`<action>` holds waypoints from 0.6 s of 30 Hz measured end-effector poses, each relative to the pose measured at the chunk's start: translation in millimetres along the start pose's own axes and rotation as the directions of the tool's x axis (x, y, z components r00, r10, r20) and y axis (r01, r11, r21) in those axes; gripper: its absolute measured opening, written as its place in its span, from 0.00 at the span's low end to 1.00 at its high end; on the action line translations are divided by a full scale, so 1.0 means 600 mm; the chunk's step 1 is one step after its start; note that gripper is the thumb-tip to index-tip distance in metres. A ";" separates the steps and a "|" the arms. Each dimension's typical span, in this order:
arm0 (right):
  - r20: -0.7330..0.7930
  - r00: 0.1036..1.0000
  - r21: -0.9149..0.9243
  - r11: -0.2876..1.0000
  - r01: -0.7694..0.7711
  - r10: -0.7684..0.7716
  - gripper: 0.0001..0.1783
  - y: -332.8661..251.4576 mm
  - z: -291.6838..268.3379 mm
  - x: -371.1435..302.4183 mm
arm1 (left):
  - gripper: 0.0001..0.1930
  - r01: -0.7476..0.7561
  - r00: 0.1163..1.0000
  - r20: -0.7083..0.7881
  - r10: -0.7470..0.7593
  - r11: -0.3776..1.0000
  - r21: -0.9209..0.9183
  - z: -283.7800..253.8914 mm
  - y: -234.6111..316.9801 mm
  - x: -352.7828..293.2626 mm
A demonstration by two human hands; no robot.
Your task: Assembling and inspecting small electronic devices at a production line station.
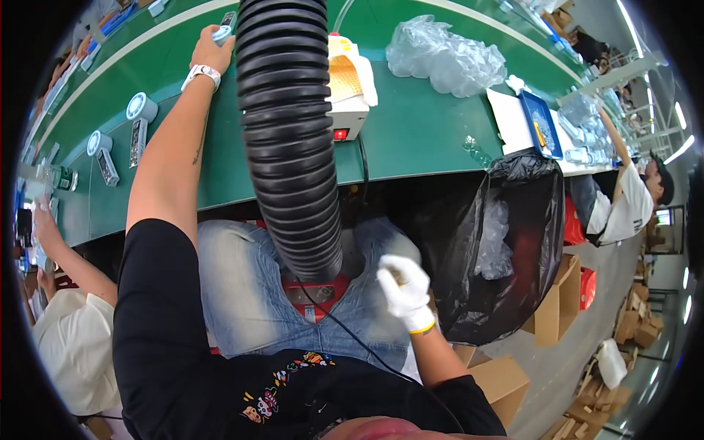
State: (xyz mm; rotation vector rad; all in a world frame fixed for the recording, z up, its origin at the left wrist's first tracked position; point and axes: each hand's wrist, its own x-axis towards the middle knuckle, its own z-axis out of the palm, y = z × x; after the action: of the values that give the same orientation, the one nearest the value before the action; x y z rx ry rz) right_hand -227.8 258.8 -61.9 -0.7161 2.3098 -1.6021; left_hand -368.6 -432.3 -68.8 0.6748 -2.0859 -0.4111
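My bare left hand (212, 51), with a white watch on the wrist, reaches far over the green bench. Its fingers are closed around a round white-and-blue part (222, 34), next to a dark narrow strip. My right hand (404, 288), in a white glove, hangs above my right thigh with its fingers curled. A dark patch shows at its fingertips; I cannot make out whether it is a held thing. Nearer on the left, two similar round white-and-blue parts (141, 108) stand by narrow dark-topped pieces (138, 143).
A thick black corrugated hose (286, 125) hangs down the middle. Beside it is a white box with a red switch (347, 125). Clear plastic bags (444, 57), a blue tray (540, 125) and a black-lined bin (460, 286) lie rightward. Co-workers sit on both sides.
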 end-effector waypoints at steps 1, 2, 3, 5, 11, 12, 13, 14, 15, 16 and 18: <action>-0.013 0.957 -0.142 0.948 0.286 -0.290 0.13 -0.029 -0.015 0.043 | 0.35 0.025 0.999 0.025 -0.026 0.999 0.037 -0.011 -0.016 0.004; -0.062 0.896 -0.204 0.884 0.421 -0.440 0.12 -0.054 -0.026 0.088 | 0.37 0.050 0.997 0.051 -0.054 0.996 0.068 -0.019 -0.018 0.008; -0.097 0.810 -0.274 0.799 0.536 -0.578 0.12 -0.078 -0.034 0.137 | 0.37 0.052 0.997 0.047 -0.056 0.996 0.072 -0.028 -0.013 0.000; -0.112 0.664 -0.497 0.620 0.607 -0.740 0.14 -0.127 -0.046 0.240 | 0.39 -0.022 0.997 -0.068 0.035 0.981 0.192 -0.036 0.033 -0.060; -0.202 0.563 -0.807 0.462 0.367 -0.801 0.17 -0.191 -0.060 0.499 | 0.33 -0.030 0.994 -0.103 -0.031 0.840 -0.542 -0.289 0.392 -0.384; -0.200 0.556 -0.797 0.464 0.386 -0.806 0.17 -0.201 -0.045 0.520 | 0.25 -0.152 0.974 -0.216 0.064 0.893 -0.424 -0.315 0.409 -0.448; -0.161 0.584 -0.839 0.422 0.343 -0.795 0.18 -0.203 -0.038 0.538 | 0.21 -0.155 0.987 -0.118 0.111 0.861 -0.484 -0.339 0.420 -0.499; -0.124 0.614 -0.879 0.373 0.296 -0.780 0.18 -0.201 -0.035 0.551 | 0.17 -0.149 0.986 -0.020 0.165 0.824 -0.547 -0.351 0.428 -0.527; -0.085 0.643 -0.911 0.320 0.259 -0.761 0.19 -0.202 -0.025 0.560 | 0.17 -0.148 0.987 -0.031 0.156 0.828 -0.541 -0.355 0.432 -0.526; -0.076 0.637 -0.911 0.313 0.268 -0.767 0.19 -0.203 -0.023 0.566 | 0.14 -0.176 0.978 -0.005 0.209 0.813 -0.554 -0.353 0.440 -0.522; -0.054 0.688 -0.916 0.310 0.255 -0.724 0.17 -0.202 -0.029 0.571 | 0.12 -0.199 0.967 0.018 0.254 0.798 -0.568 -0.343 0.448 -0.513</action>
State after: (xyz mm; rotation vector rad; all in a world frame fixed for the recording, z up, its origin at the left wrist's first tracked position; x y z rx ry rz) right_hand -496.3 61.1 83.4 -1.5786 3.5678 -0.5528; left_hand -138.1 -40.5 -14.5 0.0485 -1.9534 -0.8886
